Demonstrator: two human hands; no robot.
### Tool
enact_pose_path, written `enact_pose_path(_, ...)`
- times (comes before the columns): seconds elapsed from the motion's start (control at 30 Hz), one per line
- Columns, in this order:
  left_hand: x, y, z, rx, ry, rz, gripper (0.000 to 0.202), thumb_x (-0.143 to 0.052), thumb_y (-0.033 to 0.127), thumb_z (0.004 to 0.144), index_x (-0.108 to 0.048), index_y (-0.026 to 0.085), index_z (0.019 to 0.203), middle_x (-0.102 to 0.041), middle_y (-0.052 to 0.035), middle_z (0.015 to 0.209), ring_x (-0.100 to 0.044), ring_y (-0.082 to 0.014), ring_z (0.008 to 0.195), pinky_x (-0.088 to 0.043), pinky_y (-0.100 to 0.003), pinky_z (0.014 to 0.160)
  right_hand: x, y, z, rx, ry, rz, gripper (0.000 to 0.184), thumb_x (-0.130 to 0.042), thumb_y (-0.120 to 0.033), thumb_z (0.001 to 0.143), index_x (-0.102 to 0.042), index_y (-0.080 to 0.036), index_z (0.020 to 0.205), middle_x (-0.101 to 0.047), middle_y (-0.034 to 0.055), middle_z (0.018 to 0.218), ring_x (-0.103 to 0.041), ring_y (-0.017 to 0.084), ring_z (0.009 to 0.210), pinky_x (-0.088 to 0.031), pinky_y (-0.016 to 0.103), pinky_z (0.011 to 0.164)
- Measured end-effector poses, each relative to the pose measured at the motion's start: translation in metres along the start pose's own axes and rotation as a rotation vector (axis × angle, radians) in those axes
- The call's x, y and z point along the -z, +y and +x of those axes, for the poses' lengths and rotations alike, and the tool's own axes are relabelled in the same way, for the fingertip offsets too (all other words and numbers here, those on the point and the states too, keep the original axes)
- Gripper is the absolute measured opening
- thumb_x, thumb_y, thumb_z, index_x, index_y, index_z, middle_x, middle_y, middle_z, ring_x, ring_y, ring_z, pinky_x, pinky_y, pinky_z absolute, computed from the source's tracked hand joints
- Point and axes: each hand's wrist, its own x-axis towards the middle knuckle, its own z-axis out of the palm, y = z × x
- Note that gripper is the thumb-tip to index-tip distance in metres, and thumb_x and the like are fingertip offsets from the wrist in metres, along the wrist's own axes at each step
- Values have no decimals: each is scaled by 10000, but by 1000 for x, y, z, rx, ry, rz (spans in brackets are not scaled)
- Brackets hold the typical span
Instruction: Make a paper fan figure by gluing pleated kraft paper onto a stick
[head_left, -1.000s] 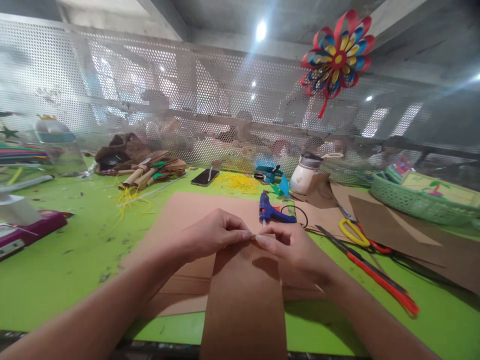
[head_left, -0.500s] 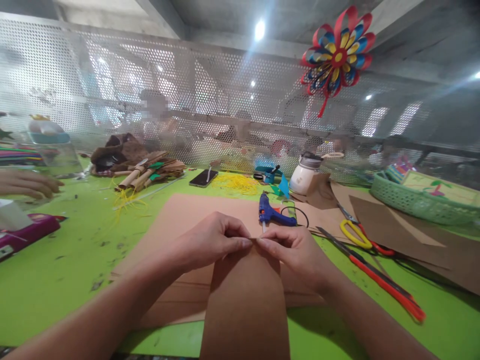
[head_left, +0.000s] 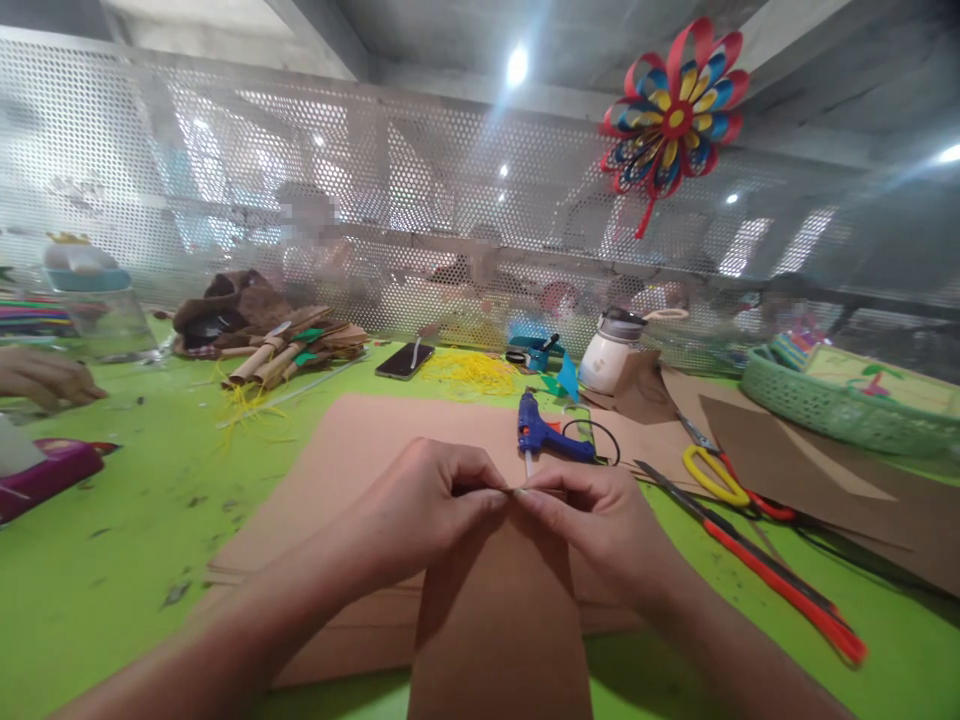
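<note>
A strip of brown kraft paper (head_left: 499, 630) runs from the bottom edge up to my two hands. My left hand (head_left: 442, 500) pinches its far edge between thumb and fingers. Close beside it, my right hand (head_left: 592, 515) pinches the same edge, the fingertips nearly meeting. Under the strip lie larger brown paper sheets (head_left: 360, 440) on the green table. Just past my right fingers rests a blue glue gun (head_left: 544, 435) with a pale glue stick in its back end.
Right of my arm lie a red-handled cutter (head_left: 780, 580) and yellow-and-red scissors (head_left: 716, 475). Farther back are a phone (head_left: 405, 360), yellow shreds (head_left: 469, 370), a white bottle (head_left: 609, 355) and a green basket (head_left: 847, 400). Another person's hand (head_left: 49, 380) is at the left.
Both hands keep their pinch on the paper edge and sit slightly lower in view. The other person's hand at the left has shifted a little to the left.
</note>
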Motion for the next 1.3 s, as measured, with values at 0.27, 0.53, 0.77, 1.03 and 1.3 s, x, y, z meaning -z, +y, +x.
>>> enact_pose_path(0.27, 7, 1, -1, -30, -122, -42, 258, -521, 337, 815, -696, 148, 834, -674, -23, 723, -574, -157, 683, -404, -222, 573, 1, -1, -1, 139, -6, -97, 123, -650, -249, 797, -726, -164, 752, -699, 31, 708, -614, 153, 667, -475, 237, 578)
enact_pose_path(0.53, 7, 1, -8, -159, -39, 116, 330, -462, 386, 886, -701, 176, 801, -677, -4, 676, -571, -128, 621, -370, -202, 532, 5, -2, -3, 142, -14, -55, 108, -655, -239, 800, -732, -176, 760, -698, 27, 684, -607, 155, 645, -465, 247, 566)
enact_pose_path(0.77, 4, 0, -10, -286, 45, 148, 263, -498, 347, 889, -715, 204, 853, -717, 10, 707, -624, -105, 604, -400, -178, 539, 7, -2, -4, 245, -2, -81, 113, -661, -252, 807, -738, -170, 812, -721, 55, 746, -640, 176, 691, -493, 278, 608)
enact_pose_path(1.03, 8, -2, -8, -230, 15, 87, 273, -504, 365, 884, -733, 216, 876, -739, -7, 783, -651, -141, 673, -441, -201, 577, 13, -2, -2, 200, 28, -92, 110, -662, -260, 795, -715, -179, 741, -679, 38, 724, -602, 166, 691, -468, 277, 620)
enact_pose_path(1.3, 8, -2, -8, -174, 1, 56, 265, -500, 361, 879, -718, 216, 836, -709, 14, 739, -613, -130, 670, -411, -201, 567, 11, -3, -3, 109, 28, 51, 117, -683, -256, 777, -707, -176, 694, -646, 6, 645, -573, 128, 615, -449, 231, 562)
